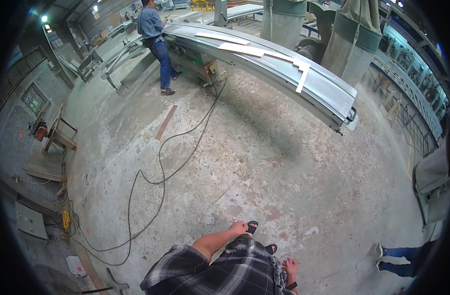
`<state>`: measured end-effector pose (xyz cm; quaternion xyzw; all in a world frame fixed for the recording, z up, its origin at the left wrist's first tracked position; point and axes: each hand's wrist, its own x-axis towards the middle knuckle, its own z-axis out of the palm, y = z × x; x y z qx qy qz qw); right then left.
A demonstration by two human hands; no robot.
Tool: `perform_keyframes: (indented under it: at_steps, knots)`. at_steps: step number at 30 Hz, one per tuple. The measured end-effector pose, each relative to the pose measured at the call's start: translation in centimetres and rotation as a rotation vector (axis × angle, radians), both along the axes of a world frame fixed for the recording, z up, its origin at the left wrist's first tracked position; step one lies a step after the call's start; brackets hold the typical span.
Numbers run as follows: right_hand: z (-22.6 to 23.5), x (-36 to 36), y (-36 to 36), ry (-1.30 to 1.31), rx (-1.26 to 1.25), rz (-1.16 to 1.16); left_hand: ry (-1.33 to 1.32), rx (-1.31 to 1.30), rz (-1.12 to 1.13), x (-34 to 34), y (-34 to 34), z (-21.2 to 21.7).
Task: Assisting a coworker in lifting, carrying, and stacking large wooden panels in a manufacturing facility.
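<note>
The left hand hangs at the person's side with its fingers curled into a loose fist, holding nothing that shows. The right hand hangs low by the checked shirt, fingers half bent and apart, also with nothing in it. Both are well away from any work: the nearest things are the person's own sandals on the concrete floor.

A black cable snakes across that floor from the long grey machine table to the left wall, lying loose in loops just left of the feet. I judge it the main hazard, since a step that way could catch a sandal and trip the person or yank the plug. Pale strips lie loose on the table, one angled near the edge, and might slide off. A worker in blue stands at the far end; another person's legs are close on the right, so a careless turn could cause a bump.
</note>
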<state>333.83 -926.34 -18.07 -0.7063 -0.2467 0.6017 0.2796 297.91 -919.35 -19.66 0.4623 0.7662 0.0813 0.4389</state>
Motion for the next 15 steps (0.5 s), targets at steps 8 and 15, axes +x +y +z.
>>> perform_keyframes:
  at_steps: [8,15]
  knots:
    - [0.3,0.0,0.0,-0.019,-0.093,-0.049,-0.029,-0.024,0.046,0.0,-0.3,-0.2]
    - [-1.6,1.1,-0.7,-0.286,-0.135,0.183,-0.073,0.014,-0.395,-0.3,0.5,-0.7]
